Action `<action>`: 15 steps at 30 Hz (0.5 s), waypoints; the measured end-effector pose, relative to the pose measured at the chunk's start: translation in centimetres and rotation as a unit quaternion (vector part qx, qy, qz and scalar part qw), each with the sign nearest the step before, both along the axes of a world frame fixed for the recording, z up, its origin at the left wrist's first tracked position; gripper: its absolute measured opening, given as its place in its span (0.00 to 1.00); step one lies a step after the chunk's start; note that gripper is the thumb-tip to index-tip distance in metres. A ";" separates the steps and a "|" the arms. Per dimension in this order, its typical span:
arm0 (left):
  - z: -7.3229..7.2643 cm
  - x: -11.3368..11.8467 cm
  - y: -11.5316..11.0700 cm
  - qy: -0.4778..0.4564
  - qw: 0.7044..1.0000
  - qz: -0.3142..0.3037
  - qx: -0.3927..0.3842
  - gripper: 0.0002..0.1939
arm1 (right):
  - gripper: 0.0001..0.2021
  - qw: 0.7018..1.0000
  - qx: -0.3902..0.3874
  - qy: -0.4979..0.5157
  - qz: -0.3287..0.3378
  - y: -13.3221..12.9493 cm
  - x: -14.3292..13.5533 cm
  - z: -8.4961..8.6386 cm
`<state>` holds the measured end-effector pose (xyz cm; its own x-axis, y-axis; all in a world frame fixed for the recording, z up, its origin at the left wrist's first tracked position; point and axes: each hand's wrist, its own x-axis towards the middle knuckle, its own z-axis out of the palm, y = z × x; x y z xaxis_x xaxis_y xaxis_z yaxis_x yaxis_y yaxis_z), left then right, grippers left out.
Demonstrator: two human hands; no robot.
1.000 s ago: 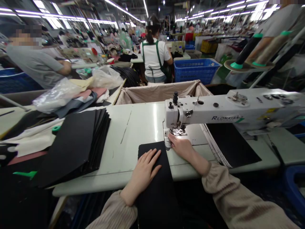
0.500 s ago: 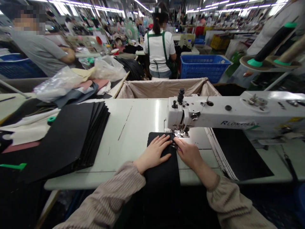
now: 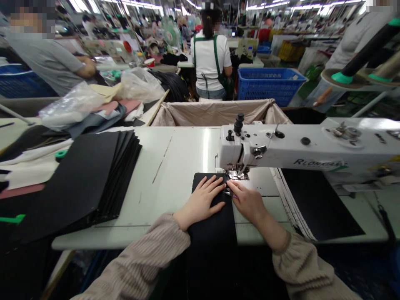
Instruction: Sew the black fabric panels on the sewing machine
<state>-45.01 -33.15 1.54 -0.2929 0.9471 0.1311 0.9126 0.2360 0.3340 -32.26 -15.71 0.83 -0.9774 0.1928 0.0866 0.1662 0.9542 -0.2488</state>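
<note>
1. A black fabric piece (image 3: 212,216) is hanging over the near edge of the desk (image 3: 181,158), with its far end lying under the head of the sewing machine (image 3: 300,148).
2. The left hand (image 3: 201,202) is lying open and flat on the black fabric piece, palm down, fingers spread and pointing toward the presser foot (image 3: 239,175).
3. The right hand (image 3: 248,202) is resting at the right edge of the black fabric piece, fingers extended and unclenched, fingertips touching the cloth just beside the presser foot.
4. Both forearms are wearing ribbed beige sleeves (image 3: 146,262) and are crossing the near edge of the desk.
5. A stack of black panels (image 3: 90,179) is lying toward the left edge of the desk, well apart from both hands.
6. A black sheet with white trim (image 3: 315,200) is lying under the sewing machine arm, toward the right edge.
7. A cloth-lined bin (image 3: 218,112) is standing just beyond the far edge of the desk.
8. A blue crate (image 3: 268,83) is standing farther off, beside a person in a white shirt (image 3: 211,58) who is facing away.
</note>
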 end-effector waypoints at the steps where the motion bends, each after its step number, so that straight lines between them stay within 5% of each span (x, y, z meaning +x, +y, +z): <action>1: 0.0 0.0 0.0 -0.001 1.000 -0.002 0.001 0.31 | 0.25 1.000 0.002 0.000 0.000 0.0 0.0 0.0; 15: -0.2 -0.5 0.1 -0.003 1.000 0.000 0.008 0.31 | 0.25 1.000 0.023 -0.001 -0.002 0.1 0.1 -0.1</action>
<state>-45.54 -33.01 1.36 -0.2932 0.9449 0.1454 0.9109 0.2299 0.3426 -32.19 -15.62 0.73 -0.9768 0.1921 0.0942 0.1699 0.9640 -0.2044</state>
